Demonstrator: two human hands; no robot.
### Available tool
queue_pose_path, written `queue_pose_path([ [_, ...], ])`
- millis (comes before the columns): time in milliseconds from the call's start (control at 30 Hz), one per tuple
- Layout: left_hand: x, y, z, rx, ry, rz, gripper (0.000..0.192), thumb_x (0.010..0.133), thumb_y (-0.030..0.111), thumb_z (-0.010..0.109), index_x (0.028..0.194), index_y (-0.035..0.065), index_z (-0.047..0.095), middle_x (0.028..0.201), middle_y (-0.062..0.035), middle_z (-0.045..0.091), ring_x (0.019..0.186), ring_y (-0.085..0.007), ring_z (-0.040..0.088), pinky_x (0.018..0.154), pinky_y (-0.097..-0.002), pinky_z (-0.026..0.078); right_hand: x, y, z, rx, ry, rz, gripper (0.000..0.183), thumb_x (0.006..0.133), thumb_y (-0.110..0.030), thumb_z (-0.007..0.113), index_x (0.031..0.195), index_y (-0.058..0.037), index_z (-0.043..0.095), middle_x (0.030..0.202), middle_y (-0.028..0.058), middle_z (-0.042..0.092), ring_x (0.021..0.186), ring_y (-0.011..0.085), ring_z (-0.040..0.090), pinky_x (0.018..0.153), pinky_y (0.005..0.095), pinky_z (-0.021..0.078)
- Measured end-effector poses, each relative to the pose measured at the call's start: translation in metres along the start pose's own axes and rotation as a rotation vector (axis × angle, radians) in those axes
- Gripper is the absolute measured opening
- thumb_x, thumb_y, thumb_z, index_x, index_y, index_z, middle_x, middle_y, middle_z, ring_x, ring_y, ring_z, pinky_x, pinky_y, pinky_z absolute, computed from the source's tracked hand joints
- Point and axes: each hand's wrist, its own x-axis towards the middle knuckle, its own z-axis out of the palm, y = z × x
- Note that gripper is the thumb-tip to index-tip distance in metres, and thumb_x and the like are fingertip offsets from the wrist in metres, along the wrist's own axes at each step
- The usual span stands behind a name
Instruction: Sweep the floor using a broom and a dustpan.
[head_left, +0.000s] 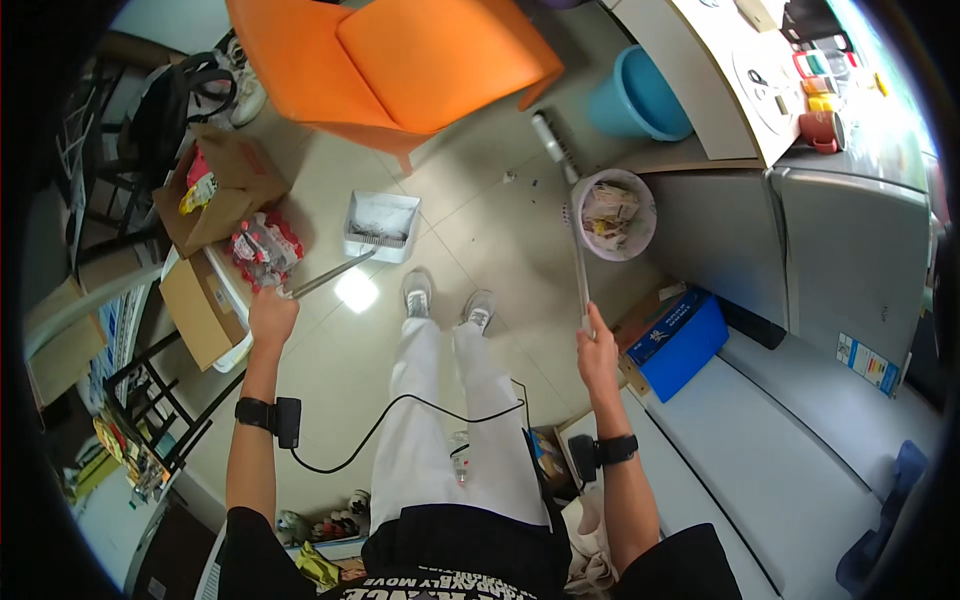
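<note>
My left hand (272, 316) is closed round the handle of a long-handled dustpan (384, 214), whose white pan rests on the tiled floor with dark dust and hair inside. My right hand (597, 341) grips the pole of a broom (579, 262). The broom's white head with dark bristles (551, 139) points away from me, near the round waste bin (651, 217), and the pole passes across the bin's left side. Bits of crumpled litter (510, 177) and small dark specks lie on the floor between dustpan and broom.
An orange chair (420, 67) stands ahead, with a light-blue bucket (630, 97) at its right. Cardboard boxes (255, 176) and a bag of red-capped bottles (266, 251) are at left. A grey refrigerator (847, 247) and a blue box (686, 352) are at right. A black cable (397, 399) crosses my legs.
</note>
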Motion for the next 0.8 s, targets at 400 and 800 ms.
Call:
queue_pose_path([
  [400, -0.008, 0.01, -0.01, -0.058, -0.002, 0.046, 0.026, 0.067, 0.011, 0.052, 0.085, -0.0022, 0.065, 0.091, -0.0273, 0.063, 0.088, -0.0422, 0.06, 0.08, -0.0481, 0.048, 0.212, 0.024, 0.082, -0.413, 0.018, -0.008, 0.053, 0.084, -0.015, 0.043, 0.136, -0.0057, 0.04, 0.093, 0.0271, 0.063, 0.086, 0.0433, 0.061, 0.075, 0.0508, 0.0466],
  [800, -0.014, -0.002, -0.005, -0.149, -0.007, 0.047, 0.02, 0.064, 0.009, 0.054, 0.078, -0.0017, 0.064, 0.082, -0.0243, 0.064, 0.079, -0.0409, 0.063, 0.074, -0.0458, 0.051, 0.026, -0.03, 0.073, -0.01, -0.329, 0.293, 0.069, 0.076, 0.001, 0.042, 0.144, -0.0087, 0.032, 0.052, 0.0032, 0.044, 0.036, 0.0139, 0.04, 0.033, 0.0314, 0.0338],
])
